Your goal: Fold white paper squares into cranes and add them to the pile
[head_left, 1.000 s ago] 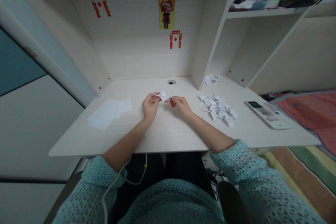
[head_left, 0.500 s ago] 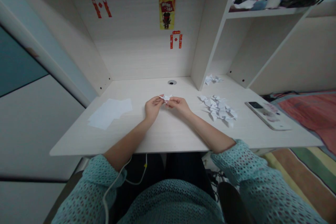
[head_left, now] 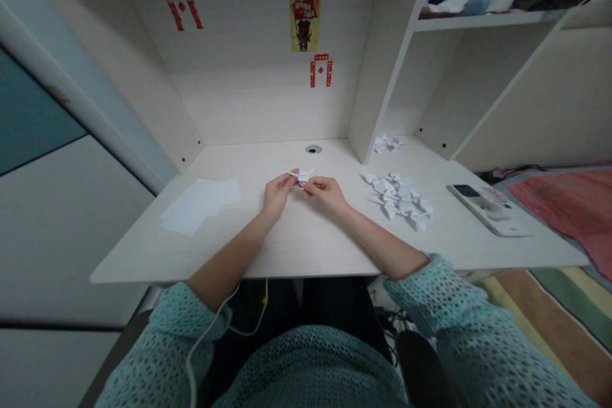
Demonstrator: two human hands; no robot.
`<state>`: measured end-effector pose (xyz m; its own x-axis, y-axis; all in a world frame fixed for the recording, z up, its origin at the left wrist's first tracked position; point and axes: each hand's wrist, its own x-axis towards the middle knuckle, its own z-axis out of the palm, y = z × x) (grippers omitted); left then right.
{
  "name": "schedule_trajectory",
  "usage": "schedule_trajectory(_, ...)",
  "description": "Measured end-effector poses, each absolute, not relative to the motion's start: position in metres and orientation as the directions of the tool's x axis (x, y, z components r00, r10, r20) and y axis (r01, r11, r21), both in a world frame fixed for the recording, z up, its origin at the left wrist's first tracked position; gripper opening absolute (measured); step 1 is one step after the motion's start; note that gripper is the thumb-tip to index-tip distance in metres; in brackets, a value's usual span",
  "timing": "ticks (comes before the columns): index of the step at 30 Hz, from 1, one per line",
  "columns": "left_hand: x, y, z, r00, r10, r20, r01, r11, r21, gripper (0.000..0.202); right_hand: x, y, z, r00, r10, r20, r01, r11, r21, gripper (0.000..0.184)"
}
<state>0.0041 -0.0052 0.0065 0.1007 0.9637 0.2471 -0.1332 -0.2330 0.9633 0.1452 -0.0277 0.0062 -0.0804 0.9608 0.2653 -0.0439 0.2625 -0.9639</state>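
Note:
A small folded white paper figure (head_left: 304,174), likely an origami piece with pointed ends, is held between my two hands above the middle of the desk. My left hand (head_left: 278,194) pinches its left side with thumb and fingers. From the right, my right hand (head_left: 329,191) has its fingertips closed on the near right part. The lower part of the paper is hidden by the fingertips. To the right lies a pile of similar folded paper pieces (head_left: 399,197). Flat white paper sheets (head_left: 201,201) are spread in an overlapping stack on the left.
A phone (head_left: 488,210) lies at the right of the desk (head_left: 306,248). More folded papers (head_left: 388,143) sit behind, beside the upright divider panel (head_left: 382,70). A round cable hole (head_left: 313,149) is near the back wall. A white cable (head_left: 205,331) crosses my left sleeve.
The paper figure has tilted slightly, so its pointed ends show more above my fingers. My left hand has shifted a little; my right hand stays nearly in place.

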Motion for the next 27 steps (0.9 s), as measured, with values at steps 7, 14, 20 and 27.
schedule_trajectory(7, 0.004, -0.006, 0.008, 0.102, 0.964, 0.246, -0.091, -0.237, 0.967, 0.037, 0.147, -0.030, 0.006, -0.070, 0.916, 0.394, 0.110, 0.400, -0.910, 0.028)
schedule_trajectory(14, 0.004, -0.004, 0.006, 0.093, 0.966, 0.243, -0.073, -0.237, 0.969, 0.042, 0.150, -0.032, 0.007, -0.080, 0.849, 0.522, 0.303, 0.520, -0.799, 0.021)
schedule_trajectory(20, 0.003, -0.003, 0.004, 0.053, 0.967, 0.251, -0.068, -0.247, 0.967, 0.040, 0.154, -0.031, 0.006, -0.125, 0.829, 0.545, 0.389, 0.546, -0.742, 0.020)
schedule_trajectory(27, -0.001, 0.004, 0.002, -0.055, 0.957, 0.286, -0.119, -0.291, 0.949, 0.032, 0.173, -0.022, 0.007, -0.133, 0.883, 0.449, 0.616, 0.429, -0.661, 0.020)
